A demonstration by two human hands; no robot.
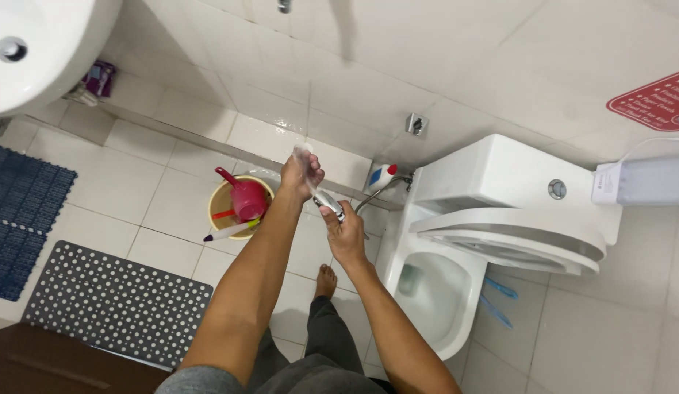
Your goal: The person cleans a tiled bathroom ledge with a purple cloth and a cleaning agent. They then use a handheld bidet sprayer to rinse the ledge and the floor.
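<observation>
My right hand (pixel 344 233) grips a chrome bidet sprayer (pixel 329 203) whose metal hose (pixel 380 191) runs off toward the toilet. The nozzle points at my left hand (pixel 301 174), which is raised just above it with fingers bunched; a splash of water blurs its fingertips. Both hands are held over the tiled floor, left of the toilet bowl. My bare foot (pixel 325 281) stands below them.
A white toilet (pixel 456 270) with raised seat is at right, with its tank (pixel 500 171) behind. A tan bucket (pixel 220 201) holds a red dipper (pixel 248 197) and a brush. A grey perforated mat (pixel 113 299), a blue mat (pixel 22 211) and a white sink (pixel 40 51) lie at left.
</observation>
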